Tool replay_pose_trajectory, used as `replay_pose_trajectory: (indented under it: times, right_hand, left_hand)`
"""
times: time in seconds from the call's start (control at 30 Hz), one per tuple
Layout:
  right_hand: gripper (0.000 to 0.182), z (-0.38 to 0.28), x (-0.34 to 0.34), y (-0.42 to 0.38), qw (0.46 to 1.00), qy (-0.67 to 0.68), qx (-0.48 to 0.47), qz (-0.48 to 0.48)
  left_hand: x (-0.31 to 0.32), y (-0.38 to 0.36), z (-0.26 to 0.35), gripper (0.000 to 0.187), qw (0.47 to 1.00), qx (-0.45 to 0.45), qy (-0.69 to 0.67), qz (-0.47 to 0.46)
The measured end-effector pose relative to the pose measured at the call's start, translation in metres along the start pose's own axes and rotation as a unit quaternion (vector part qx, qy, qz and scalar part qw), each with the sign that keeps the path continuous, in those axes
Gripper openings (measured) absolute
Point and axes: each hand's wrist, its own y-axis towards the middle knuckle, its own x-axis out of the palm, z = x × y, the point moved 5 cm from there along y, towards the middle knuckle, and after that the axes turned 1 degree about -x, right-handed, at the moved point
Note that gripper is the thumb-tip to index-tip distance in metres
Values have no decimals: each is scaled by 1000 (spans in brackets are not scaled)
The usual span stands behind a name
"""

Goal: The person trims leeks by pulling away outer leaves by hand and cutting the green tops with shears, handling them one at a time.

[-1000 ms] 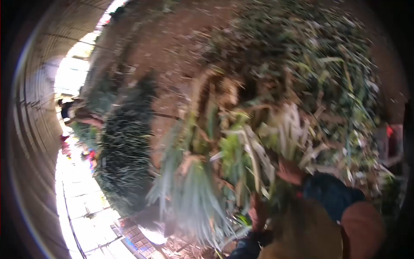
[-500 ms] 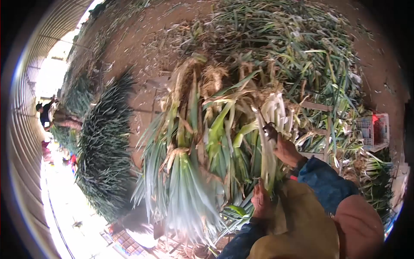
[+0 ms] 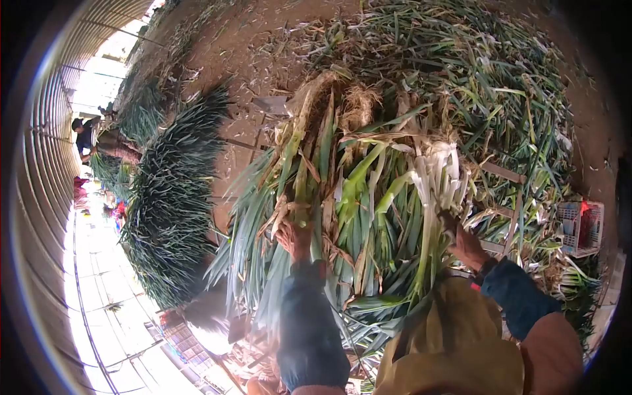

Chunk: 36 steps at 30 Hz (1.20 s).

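Large leek-like plants [image 3: 355, 178] with pale stems, brown roots and long green leaves lie heaped before me, roots toward the top. My left hand [image 3: 295, 238] is at the left part of this heap, its fingers bent round the dry base of one plant. My right hand [image 3: 466, 247] is closed on a dark tool [image 3: 449, 222], whose shape is hard to make out. The tool lies against the white stems [image 3: 438, 174] at the heap's right side.
Loose leaves [image 3: 461, 72] cover the ground beyond and to the right. A dense stack of green plants [image 3: 174, 197] stands left. A white crate [image 3: 580, 228] is at the far right. Another person [image 3: 84, 136] is at the far left.
My left hand has moved left from beside the right-hand stems to the left part of the heap and taken hold there. My right hand, with the tool, has shifted slightly right and down.
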Motion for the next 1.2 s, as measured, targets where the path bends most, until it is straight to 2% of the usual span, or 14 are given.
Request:
replay_pose_trajectory:
  times: [0.1, 0.13, 0.2, 0.23, 0.37, 0.43, 0.5, 0.63, 0.77, 0.93, 1.03, 1.1, 1.17, 1.2]
  right_hand:
    - [68, -22, 13, -18, 995, 34, -83, 34]
    - [64, -43, 1, -25, 997, 69, -42, -7]
    - [67, -58, 2, -35, 992, 86, -89, 2]
    - [68, -67, -2, -43, 989, 93, -113, 14]
    - [70, -79, -9, -80, 989, 111, -76, -55]
    - [72, -86, -22, -101, 990, 98, -84, -63]
    - [78, -83, -31, -118, 986, 109, -94, -79]
    - [78, -84, -45, -142, 990, 44, -114, -69]
    - [69, -68, -37, -144, 992, 31, -79, -90]
    - [59, -63, -31, -131, 992, 43, -96, -74]
    - [53, -58, -32, -140, 991, 10, -134, -25]
    - [49, -48, -26, -139, 987, -27, -154, 26]
    - [52, -33, -11, -127, 990, -11, -136, 25]
    - [57, -27, -6, -120, 992, 3, -123, 18]
  left_hand:
    - [8, -1, 8, 62, 1000, -6, -5, -27]
    - [-14, -11, 27, 62, 998, -22, -29, -49]
    - [3, -33, 33, 58, 996, -49, -55, -55]
    - [-29, -54, 57, 51, 995, -28, -43, -89]
    - [-10, -139, 88, 54, 954, -43, -188, -228]
    - [-8, -185, 107, 54, 937, -9, -252, -243]
    - [7, -225, 122, 55, 862, -51, -349, -364]
    - [38, -242, 148, 58, 627, -70, -631, -451]
    - [32, -244, 154, 32, 577, -130, -663, -458]
    - [63, -242, 142, 33, 595, -61, -643, -478]
    - [65, -233, 142, 37, 734, 182, -554, -349]
    - [81, -237, 144, 39, 585, -57, -628, -510]
    - [124, -244, 130, 41, 503, -165, -588, -612]
    - [105, -226, 136, 37, 642, 9, -523, -560]
